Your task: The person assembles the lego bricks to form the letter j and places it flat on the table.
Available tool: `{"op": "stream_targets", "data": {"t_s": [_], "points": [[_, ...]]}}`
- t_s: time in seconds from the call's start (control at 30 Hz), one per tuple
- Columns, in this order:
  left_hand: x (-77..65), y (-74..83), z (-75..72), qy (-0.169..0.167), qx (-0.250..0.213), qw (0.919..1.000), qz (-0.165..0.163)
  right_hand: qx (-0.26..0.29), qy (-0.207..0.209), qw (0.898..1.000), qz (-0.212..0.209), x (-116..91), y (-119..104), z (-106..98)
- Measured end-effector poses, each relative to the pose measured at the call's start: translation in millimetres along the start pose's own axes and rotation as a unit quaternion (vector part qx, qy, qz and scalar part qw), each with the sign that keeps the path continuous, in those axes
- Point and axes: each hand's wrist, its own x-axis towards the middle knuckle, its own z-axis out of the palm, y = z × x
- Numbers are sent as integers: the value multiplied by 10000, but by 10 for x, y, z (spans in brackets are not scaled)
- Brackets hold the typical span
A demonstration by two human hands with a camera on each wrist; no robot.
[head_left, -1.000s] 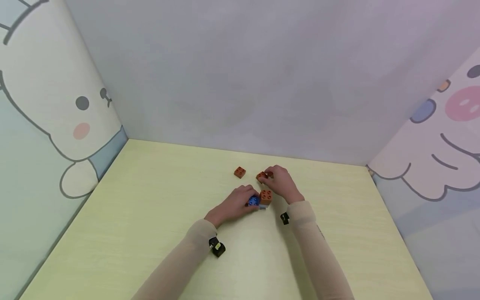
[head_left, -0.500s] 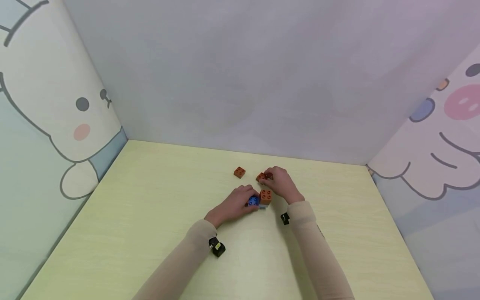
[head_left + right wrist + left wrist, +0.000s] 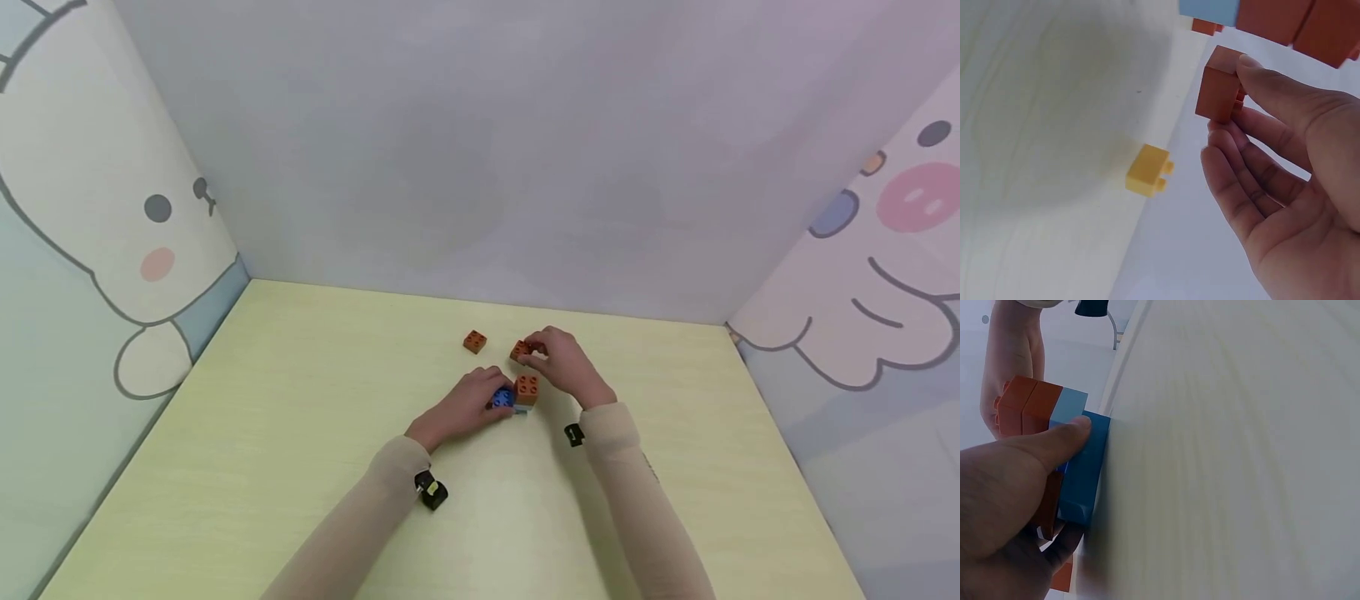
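My left hand (image 3: 465,406) grips a small build of toy building bricks at the middle of the table. In the left wrist view its thumb presses against the build's blue base (image 3: 1085,475), with fingers on the far side. A light blue brick (image 3: 1069,406) and stacked orange bricks (image 3: 1029,406) rise at one end. Beside them, between thumb and fingers, a blue brick (image 3: 502,399) shows its studs. Just behind the build, my right hand (image 3: 564,362) pinches a single orange brick (image 3: 1216,87) between thumb and fingers, its studs facing the palm.
Another orange brick (image 3: 475,341) lies loose to the left of the held one. A yellow brick (image 3: 1147,170) sits on the table near the right hand, out of sight in the head view. Behind the pale table (image 3: 315,350) stands a grey wall (image 3: 465,167).
The head view has shifted slightly. Both hands keep their hold, and the right wrist has swung a little to the right. The bricks stay in place.
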Motion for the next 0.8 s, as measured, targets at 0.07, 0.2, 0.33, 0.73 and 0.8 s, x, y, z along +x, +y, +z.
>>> {"op": "stream_targets", "data": {"t_s": [0.07, 0.2, 0.33, 0.73, 0.8], "points": [[1, -4, 3, -2, 17, 10000, 8, -11, -26, 10000, -53, -35, -25, -31], [3, -11, 4, 15, 68, 10000, 42, 8, -39, 9998, -175, -117, -76, -99], [6, -18, 11, 70, 73, 9999, 83, 57, -2, 9995, -318, -192, -121, -160], [-4, -9, 3, 84, 5, 9999, 118, 46, -24, 9981, -615, -404, -282, -337], [-4, -12, 0, 85, 38, 9999, 112, 96, -56, 9979, -640, -447, -309, -367]]}}
